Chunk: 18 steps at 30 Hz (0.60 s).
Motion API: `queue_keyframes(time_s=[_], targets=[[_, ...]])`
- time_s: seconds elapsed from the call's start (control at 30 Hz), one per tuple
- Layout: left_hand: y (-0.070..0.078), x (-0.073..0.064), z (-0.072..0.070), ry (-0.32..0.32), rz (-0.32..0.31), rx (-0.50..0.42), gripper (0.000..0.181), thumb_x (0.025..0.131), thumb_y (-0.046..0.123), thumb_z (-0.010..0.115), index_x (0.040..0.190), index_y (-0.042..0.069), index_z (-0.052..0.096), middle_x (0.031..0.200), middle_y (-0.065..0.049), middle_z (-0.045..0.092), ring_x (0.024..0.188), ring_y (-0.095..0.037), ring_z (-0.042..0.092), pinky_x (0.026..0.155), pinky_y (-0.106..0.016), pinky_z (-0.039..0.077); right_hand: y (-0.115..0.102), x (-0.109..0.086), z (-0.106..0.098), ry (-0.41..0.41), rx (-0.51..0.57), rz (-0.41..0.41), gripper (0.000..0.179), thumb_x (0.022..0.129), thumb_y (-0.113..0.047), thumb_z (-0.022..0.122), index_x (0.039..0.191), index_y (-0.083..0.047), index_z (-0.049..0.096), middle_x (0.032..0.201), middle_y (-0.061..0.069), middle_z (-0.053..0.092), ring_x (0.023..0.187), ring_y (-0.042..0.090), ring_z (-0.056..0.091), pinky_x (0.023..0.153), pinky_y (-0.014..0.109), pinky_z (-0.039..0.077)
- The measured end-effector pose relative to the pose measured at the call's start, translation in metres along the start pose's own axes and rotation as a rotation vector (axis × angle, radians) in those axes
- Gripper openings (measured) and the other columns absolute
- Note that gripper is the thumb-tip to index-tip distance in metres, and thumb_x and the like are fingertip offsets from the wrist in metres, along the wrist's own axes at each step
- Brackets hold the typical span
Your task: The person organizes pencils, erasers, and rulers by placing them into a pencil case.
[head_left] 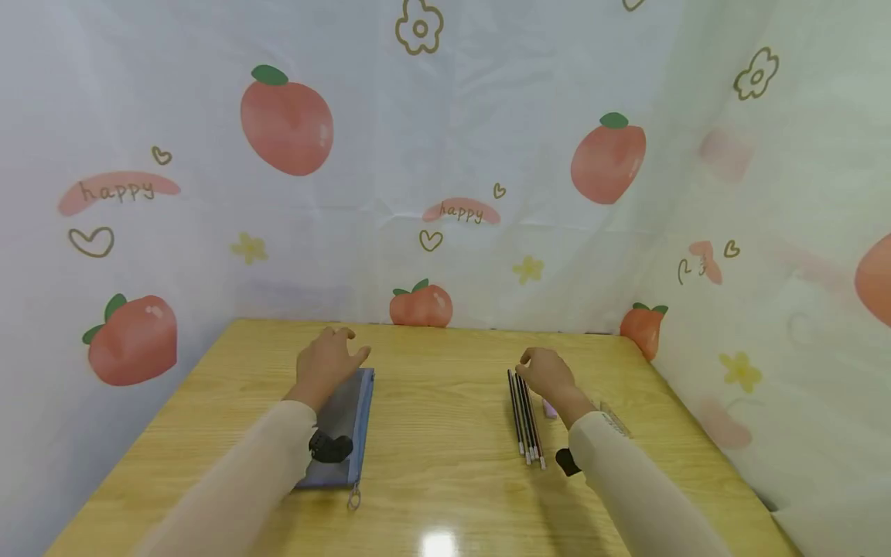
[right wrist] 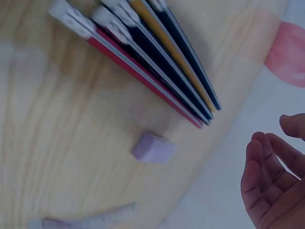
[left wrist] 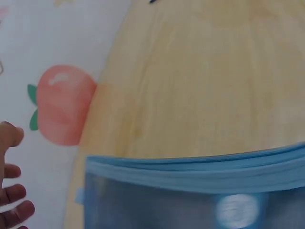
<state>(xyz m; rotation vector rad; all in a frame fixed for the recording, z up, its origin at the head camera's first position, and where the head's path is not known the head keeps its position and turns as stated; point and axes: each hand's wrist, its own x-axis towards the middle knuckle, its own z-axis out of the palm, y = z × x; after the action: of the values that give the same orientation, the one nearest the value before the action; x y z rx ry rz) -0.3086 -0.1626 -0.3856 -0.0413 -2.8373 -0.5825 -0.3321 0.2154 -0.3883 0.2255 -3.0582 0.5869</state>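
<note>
A blue zippered pencil pouch [head_left: 363,422] with a dark see-through side lies on the left of the table. Above its far end hovers my left hand [head_left: 326,363], fingers loosely bent and holding nothing. Several pencils [head_left: 520,418], dark, red and yellow with white ends, lie in a bundle on the right. My right hand [head_left: 550,375] hangs over their far ends. In the right wrist view its fingers [right wrist: 252,162] are relaxed and grip nothing. Beside the pencils sits a small lilac eraser [right wrist: 153,148], partly hidden by my right hand in the head view.
A clear ruler [right wrist: 107,218] lies to the right of the eraser, partly behind my right forearm in the head view. The wooden table [head_left: 438,433] ends at a white curtain [head_left: 376,155] printed with peaches. A ring pull [head_left: 354,497] hangs off the pouch's near end.
</note>
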Motion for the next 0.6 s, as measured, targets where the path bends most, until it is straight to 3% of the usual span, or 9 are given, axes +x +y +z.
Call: queue_keyframes(time_s=[0.2,0.4,0.6], targets=[[0.0,-0.027,0.021,-0.074,-0.083,-0.039,0.062,0.09,0.055,0.06,0.128,0.007,0.062,0.121,-0.02,0.062,0.073,-0.023,0.062,0.051,-0.037,0.05,0.004,-0.009,0.019,-0.007,0.023,0.013,0.025,0.096,-0.018,0.06,0.11,0.002,0.068,0.105,0.016,0.07,0.075,0.021,0.065,0.068,0.04,0.058],[0.0,-0.058,0.034,-0.092,-0.076,-0.061,0.061,0.086,0.057,0.065,0.125,0.009,0.065,0.109,-0.01,0.069,0.062,-0.014,0.058,0.048,-0.034,0.048,0.004,-0.013,0.032,0.004,0.024,0.007,0.02,0.094,-0.013,0.063,0.106,0.002,0.07,0.106,0.017,0.07,0.085,0.027,0.068,0.073,0.044,0.059],[0.001,-0.075,0.042,-0.06,-0.079,-0.05,0.058,0.083,0.053,0.071,0.123,0.012,0.066,0.081,-0.003,0.069,0.051,-0.013,0.052,0.041,-0.03,0.04,0.004,-0.013,0.04,0.01,0.026,0.021,0.015,0.092,-0.013,0.065,0.083,-0.002,0.071,0.077,0.006,0.066,0.061,0.015,0.054,0.054,0.031,0.049]])
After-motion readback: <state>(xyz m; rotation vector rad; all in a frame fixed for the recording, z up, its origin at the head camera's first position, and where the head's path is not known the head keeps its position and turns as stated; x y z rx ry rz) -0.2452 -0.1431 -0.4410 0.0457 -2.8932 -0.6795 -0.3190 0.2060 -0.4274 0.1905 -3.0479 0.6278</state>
